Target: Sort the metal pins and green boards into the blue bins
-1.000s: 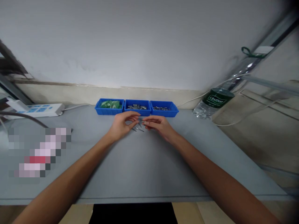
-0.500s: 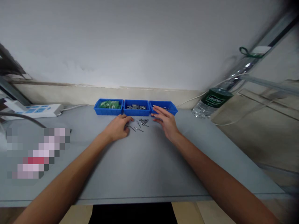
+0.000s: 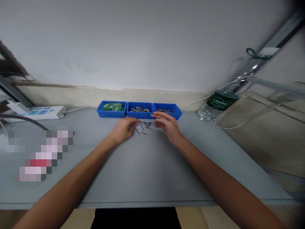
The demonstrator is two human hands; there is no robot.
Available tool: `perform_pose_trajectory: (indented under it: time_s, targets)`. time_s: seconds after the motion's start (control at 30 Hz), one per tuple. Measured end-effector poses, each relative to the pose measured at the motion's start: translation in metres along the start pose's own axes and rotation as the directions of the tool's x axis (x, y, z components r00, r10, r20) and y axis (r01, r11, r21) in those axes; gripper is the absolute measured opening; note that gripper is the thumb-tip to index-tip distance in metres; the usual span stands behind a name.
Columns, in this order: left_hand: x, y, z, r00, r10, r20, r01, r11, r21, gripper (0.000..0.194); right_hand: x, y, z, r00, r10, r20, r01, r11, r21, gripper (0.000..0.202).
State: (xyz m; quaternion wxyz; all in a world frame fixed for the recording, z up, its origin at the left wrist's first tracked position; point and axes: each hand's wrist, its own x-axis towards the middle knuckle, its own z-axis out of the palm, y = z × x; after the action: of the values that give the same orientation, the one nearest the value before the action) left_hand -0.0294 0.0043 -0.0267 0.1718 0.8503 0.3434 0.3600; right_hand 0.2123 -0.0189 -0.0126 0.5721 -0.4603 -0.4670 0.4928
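Observation:
Several thin metal pins (image 3: 147, 124) lie in a loose pile on the grey table, just in front of the blue bins. At the pile's left edge rests my left hand (image 3: 122, 129), its fingers curved and a gap showing between forefinger and thumb. My right hand (image 3: 168, 128) is at the pile's right side, fingers spread and slightly bent, in front of the right blue bin (image 3: 177, 112). More thin metal pins (image 3: 165, 111) are in that bin. The middle blue bin (image 3: 140, 116) holds short metal pieces (image 3: 140, 109); the left blue bin (image 3: 111, 114) holds green pieces (image 3: 111, 107).
A white power strip (image 3: 47, 112) lies at the back left, with a dark cable in front of it. A blurred-out pinkish object (image 3: 40, 156) is on the left of the table (image 3: 143, 178). A large water bottle (image 3: 218, 103) leans at the back right by a metal post.
My right hand has moved down from over the right bin, so its pins show more. My left fingers have shifted slightly right, and the pins by them have moved closer to the pile.

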Motion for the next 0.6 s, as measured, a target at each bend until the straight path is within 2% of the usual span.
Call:
perform_pose_trajectory:
  time_s: [0.17, 0.27, 0.43, 0.6]
  targets:
    - [0.003, 0.01, 0.0, 0.995, 0.035, -0.098, -0.051, 0.984, -0.17, 0.026, -0.002, 0.002, 0.003, 0.995, -0.033, 0.099, 0.041, 0.995, -0.086, 0.026]
    - [0.004, 0.013, 0.0, 0.991, 0.038, -0.13, -0.071, 0.964, -0.255, 0.029, -0.004, 0.004, 0.006, 0.979, -0.051, 0.197, 0.078, 0.988, -0.136, 0.026]
    - [0.004, 0.012, 0.0, 0.987, 0.066, -0.144, -0.101, 0.964, -0.247, 0.03, -0.006, 0.008, 0.007, 0.929, -0.036, 0.368, 0.103, 0.981, -0.164, 0.024]
    - [0.004, 0.012, -0.001, 0.984, 0.115, -0.138, -0.142, 0.968, -0.206, 0.029, -0.006, 0.01, 0.006, 0.911, -0.015, 0.412, 0.082, 0.986, -0.145, 0.025]
